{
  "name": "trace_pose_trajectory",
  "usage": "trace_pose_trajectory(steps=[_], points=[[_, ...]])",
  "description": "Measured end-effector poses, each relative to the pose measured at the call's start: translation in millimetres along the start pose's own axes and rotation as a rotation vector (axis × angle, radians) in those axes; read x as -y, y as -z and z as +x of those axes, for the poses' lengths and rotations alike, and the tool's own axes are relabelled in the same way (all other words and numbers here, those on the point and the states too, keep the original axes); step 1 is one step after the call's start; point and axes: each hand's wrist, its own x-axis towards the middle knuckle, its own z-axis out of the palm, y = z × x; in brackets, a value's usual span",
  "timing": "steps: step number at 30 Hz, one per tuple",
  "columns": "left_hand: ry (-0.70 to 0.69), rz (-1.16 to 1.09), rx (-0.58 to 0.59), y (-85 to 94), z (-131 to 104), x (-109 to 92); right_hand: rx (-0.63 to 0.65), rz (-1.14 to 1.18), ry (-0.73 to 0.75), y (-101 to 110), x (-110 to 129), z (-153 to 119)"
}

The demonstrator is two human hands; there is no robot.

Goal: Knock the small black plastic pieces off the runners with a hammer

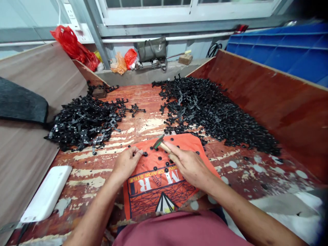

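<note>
My right hand (183, 162) is wrapped around the pale wooden handle of a small hammer (165, 147), its dark green head tilted over an orange printed cloth (143, 171). Fingers and thumb of my left hand (128, 162) are pinched together at the cloth's upper left. At their tips is a small black part (145, 154), largely hidden by the fingers. Several round black pieces (160, 158) lie scattered on the cloth between and below my hands.
Black linked parts form a heap (84, 123) on the left and a larger heap (205, 106) on the right. Wooden boards (271, 82) wall the worn red tabletop (143, 126). A white power bank-like box (47, 193) lies at left; a blue crate (279, 51) stands behind the right board.
</note>
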Motion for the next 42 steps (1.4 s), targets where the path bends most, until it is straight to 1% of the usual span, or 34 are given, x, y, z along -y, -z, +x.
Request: trace_pose_trajectory(steps=[3, 6, 10, 12, 15, 18, 21, 24, 28, 31, 33, 34, 35, 38, 39, 40, 42], points=[[-0.031, 0.098, 0.020, 1.0, -0.1, -2.2, 0.009, -0.020, 0.019, -1.9, -1.3, -1.0], [-0.021, 0.159, 0.034, 2.1, -0.5, -4.6, 0.027, -0.079, 0.009, -5.1, -0.5, -1.9], [-0.014, 0.200, 0.029, 2.9, -1.3, -6.2, 0.037, -0.119, 0.049, -10.8, 7.0, 1.4], [-0.024, 0.201, 0.018, 3.8, -2.0, -6.8, 0.060, -0.151, 0.077, -13.2, 12.7, 5.7], [-0.048, 0.186, 0.013, 6.4, -4.0, -8.0, 0.121, -0.260, 0.073, -14.2, 19.9, 12.5], [-0.075, 0.096, 0.018, 8.9, -7.1, -8.2, 0.146, -0.323, 0.064, -12.7, 23.0, 16.0], [-0.069, 0.013, -0.028, 8.8, -9.5, -6.1, 0.147, -0.314, 0.076, -12.7, 22.0, 16.2], [-0.062, -0.002, -0.058, 5.8, -9.3, -1.9, 0.144, -0.319, 0.064, -13.4, 19.8, 16.6], [-0.032, -0.016, -0.080, 1.9, -7.3, 4.0, 0.132, -0.260, 0.080, -5.6, 20.3, 15.9], [-0.023, -0.020, -0.086, 0.7, -7.2, 6.5, 0.043, -0.150, 0.110, 3.1, 23.3, 11.5], [-0.026, -0.026, -0.090, 0.2, -7.6, 7.1, -0.046, -0.094, 0.144, 4.0, 24.4, 8.6], [-0.029, -0.026, -0.095, 0.0, -7.9, 7.2, -0.065, -0.093, 0.159, 2.3, 24.4, 7.8], [-0.032, -0.025, -0.103, -0.2, -8.2, 7.3, -0.056, -0.120, 0.161, -0.6, 23.9, 7.6], [-0.032, -0.010, -0.128, -0.7, -8.3, 7.2, 0.080, -0.266, 0.111, -10.1, 21.6, 9.8], [-0.030, -0.002, -0.132, -0.8, -8.2, 7.2, 0.106, -0.280, 0.101, -11.8, 21.1, 10.8], [-0.029, 0.006, -0.132, -0.9, -8.1, 7.1, 0.101, -0.258, 0.107, -12.3, 21.0, 11.5], [-0.032, 0.019, -0.123, -1.2, -7.8, 6.9, 0.019, -0.148, 0.145, -10.9, 22.0, 11.7]])
